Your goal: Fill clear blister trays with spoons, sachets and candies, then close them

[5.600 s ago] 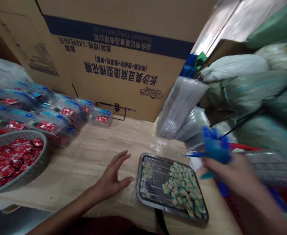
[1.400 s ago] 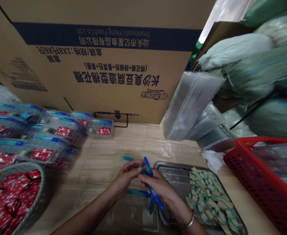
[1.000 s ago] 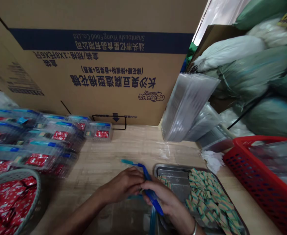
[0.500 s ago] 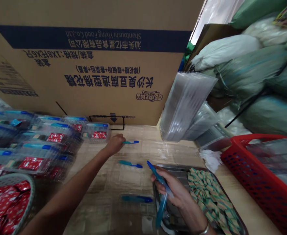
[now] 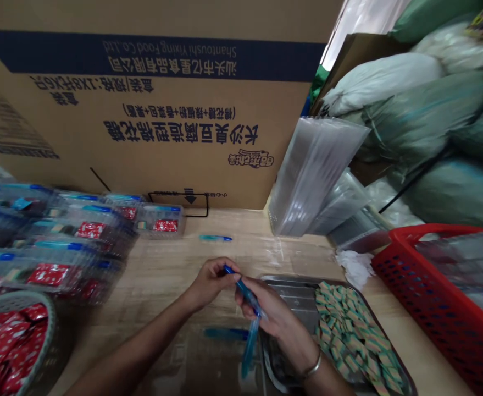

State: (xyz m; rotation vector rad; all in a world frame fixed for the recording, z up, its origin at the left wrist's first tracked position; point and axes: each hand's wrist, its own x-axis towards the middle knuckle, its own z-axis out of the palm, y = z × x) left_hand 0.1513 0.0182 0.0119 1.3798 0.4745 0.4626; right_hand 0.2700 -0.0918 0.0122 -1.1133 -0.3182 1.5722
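Carefully now: your left hand (image 5: pixel 212 283) pinches a slim blue plastic stick (image 5: pixel 246 294) between closed fingers, and your right hand (image 5: pixel 272 313) curls around it above a steel tray (image 5: pixel 294 283). A slip could drop it among the striped wrapped sweets (image 5: pixel 348 341). Another blue stick (image 5: pixel 215 238) lies on the far wooden table (image 5: pixel 257 253).

**Bench layout: metal tray (image 5: pixel 294 289) front right on wooden table (image 5: pixel 159 247), what look like sweets (image 5: pixel 348 330) in it.**
Plastic packs (image 5: pixel 76 231) left, round basket (image 5: pixel 14 330) front left, crate (image 5: pixel 406 275) right, carton (image 5: pixel 142 110) behind, loose plastic stick (image 5: pixel 215 238) beyond tray.
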